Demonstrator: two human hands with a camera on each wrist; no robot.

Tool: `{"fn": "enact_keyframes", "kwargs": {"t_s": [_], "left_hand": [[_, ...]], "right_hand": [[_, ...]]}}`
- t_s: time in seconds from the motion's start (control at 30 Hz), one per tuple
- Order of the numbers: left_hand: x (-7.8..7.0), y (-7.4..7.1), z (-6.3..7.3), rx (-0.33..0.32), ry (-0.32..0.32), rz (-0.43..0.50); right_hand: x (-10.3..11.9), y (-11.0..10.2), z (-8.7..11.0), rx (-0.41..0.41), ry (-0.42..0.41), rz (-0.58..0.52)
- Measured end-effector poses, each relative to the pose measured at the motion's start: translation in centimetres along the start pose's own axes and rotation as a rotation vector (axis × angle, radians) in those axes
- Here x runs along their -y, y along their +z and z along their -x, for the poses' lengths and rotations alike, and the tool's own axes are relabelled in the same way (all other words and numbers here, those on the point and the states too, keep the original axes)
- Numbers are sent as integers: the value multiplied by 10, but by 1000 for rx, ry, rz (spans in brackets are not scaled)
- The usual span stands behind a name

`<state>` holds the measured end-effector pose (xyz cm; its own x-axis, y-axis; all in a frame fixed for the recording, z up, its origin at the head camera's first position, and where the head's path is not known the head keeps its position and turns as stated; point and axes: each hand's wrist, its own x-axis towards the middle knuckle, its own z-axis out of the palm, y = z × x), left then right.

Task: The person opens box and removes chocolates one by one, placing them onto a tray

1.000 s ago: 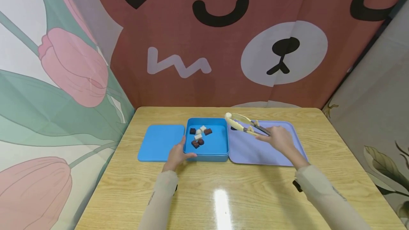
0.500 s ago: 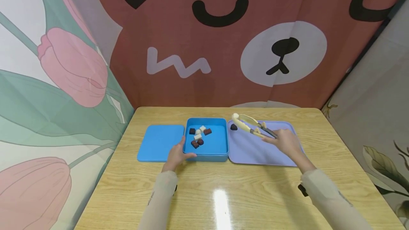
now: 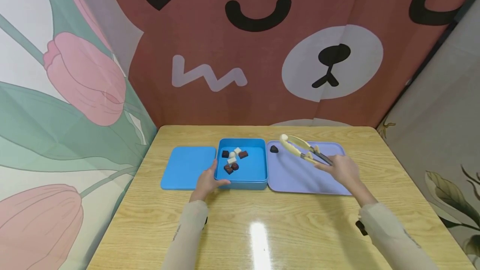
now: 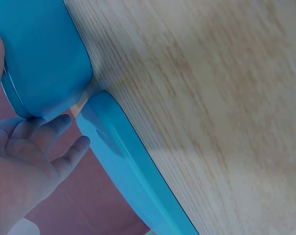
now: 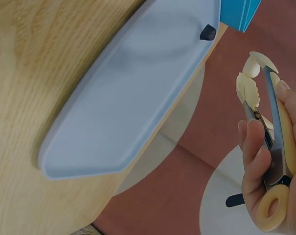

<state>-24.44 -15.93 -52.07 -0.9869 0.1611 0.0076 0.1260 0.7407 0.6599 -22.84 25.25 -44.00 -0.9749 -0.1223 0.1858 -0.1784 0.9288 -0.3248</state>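
Observation:
My right hand (image 3: 344, 169) grips cream-tipped food tongs (image 3: 292, 149) over the lilac tray (image 3: 307, 182). A round white piece, like a white chocolate (image 5: 252, 67), sits between the tong tips in the right wrist view. On the tray's far left corner lies one dark chocolate (image 3: 274, 149). To the left, a blue box (image 3: 253, 172) holds several brown and white chocolates (image 3: 232, 161). My left hand (image 3: 206, 183) spans the box's near left corner, thumb along the front wall and fingers along the left side. Its other fingers spread loosely below the box wall in the left wrist view.
A flat blue lid (image 3: 189, 168) lies left of the box on the wooden table (image 3: 300, 228). Box and tray stand side by side. Behind the table hangs a printed bear cloth (image 3: 262, 53), with more printed cloth at both sides.
My right hand has moved to the right with the tongs and the white piece, from beside the box's right wall to over the tray. The left hand stays at the box corner.

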Motion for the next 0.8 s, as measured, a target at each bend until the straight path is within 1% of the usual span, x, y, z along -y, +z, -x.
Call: {"fn": "enact_keyframes", "kwargs": {"t_s": [0.13, 0.37, 0.5, 0.8], "left_hand": [[1, 0, 0, 0, -9, -3], [1, 0, 0, -6, 2, -14], [2, 0, 0, -4, 3, -12], [2, 1, -2, 3, -13, -21]], "right_hand": [[-5, 1, 2, -7, 22, 7], [-14, 3, 4, -7, 58, 25], [-17, 5, 5, 13, 80, 37], [-25, 14, 3, 80, 110, 52]]}}
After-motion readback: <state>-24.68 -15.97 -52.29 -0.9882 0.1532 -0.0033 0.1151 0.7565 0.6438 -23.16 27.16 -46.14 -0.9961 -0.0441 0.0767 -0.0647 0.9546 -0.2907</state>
